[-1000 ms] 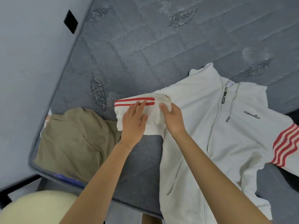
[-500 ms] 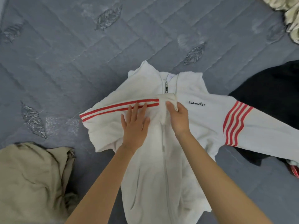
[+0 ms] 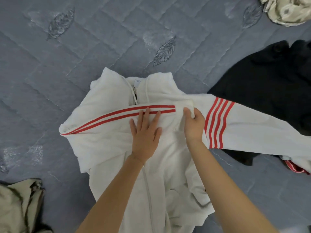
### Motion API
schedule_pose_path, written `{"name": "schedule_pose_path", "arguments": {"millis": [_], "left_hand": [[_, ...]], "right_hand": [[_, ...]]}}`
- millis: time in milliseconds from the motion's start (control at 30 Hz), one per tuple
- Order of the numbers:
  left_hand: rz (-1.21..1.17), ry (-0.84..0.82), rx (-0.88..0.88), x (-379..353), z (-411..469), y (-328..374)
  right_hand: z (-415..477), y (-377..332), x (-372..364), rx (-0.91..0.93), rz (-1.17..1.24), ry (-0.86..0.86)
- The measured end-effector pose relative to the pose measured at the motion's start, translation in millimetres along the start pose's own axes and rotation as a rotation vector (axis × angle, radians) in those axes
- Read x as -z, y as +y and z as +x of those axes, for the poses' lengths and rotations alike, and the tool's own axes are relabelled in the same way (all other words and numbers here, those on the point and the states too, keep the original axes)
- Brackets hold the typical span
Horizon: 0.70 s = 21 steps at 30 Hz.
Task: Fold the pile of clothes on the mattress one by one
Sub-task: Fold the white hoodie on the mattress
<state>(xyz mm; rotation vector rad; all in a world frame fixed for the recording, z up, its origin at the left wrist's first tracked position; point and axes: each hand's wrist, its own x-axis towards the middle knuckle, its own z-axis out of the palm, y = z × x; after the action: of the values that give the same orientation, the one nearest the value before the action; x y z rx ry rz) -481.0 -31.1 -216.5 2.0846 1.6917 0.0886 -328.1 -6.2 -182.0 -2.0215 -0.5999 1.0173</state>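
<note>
**Entry: white jacket, one sleeve laid across the chest**

Surroundings were recorded first. A grey quilted mattress (image 3: 84, 73) carried everything. A black garment (image 3: 260, 78) lay at the right, partly under the jacket's outstretched sleeve (image 3: 255, 132) (the one with four red bands), so that sleeve rested on cloth rather than on the mattress. A red-and-white item (image 3: 294, 167) showed at the right edge, just below that sleeve. A cream satin piece (image 3: 286, 10) sat at the top right corner, well apart. A khaki garment (image 3: 15, 207) lay crumpled at the lower left, clear of the jacket. Both forearms hid part of the jacket's lower front.

The white jacket (image 3: 107, 148) lay front up in the middle of the mattress. Its folded sleeve (image 3: 109, 116), with two red stripes, ran across the chest. The left hand (image 3: 144, 135) lay flat on this sleeve, with the fingers (image 3: 147, 113) straight and spread and their tips touching the stripes. The right hand (image 3: 193, 125) pinched the cuff (image 3: 185, 105) between thumb and curled fingers, just beside the four bands.
</note>
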Motion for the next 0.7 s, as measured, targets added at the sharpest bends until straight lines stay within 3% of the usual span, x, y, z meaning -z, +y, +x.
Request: {"name": "schedule_pose_path", "arguments": {"millis": [133, 267, 367, 467, 700], "left_hand": [[0.227, 0.042, -0.063, -27, 6, 1], [0.297, 0.045, -0.037, -33, 7, 8], [0.26, 0.026, -0.032, -30, 10, 32], [0.248, 0.025, -0.093, -32, 17, 65], [0.275, -0.016, -0.211, -53, 33, 153]], "right_hand": [[18, 20, 8, -0.026, -0.12, -0.04], [25, 31, 19, 0.049, -0.278, -0.113], [29, 31, 40, 0.196, -0.597, -0.037], [37, 31, 80, 0.315, -0.71, 0.063], [63, 34, 182, 0.185, -0.757, 0.083]]}}
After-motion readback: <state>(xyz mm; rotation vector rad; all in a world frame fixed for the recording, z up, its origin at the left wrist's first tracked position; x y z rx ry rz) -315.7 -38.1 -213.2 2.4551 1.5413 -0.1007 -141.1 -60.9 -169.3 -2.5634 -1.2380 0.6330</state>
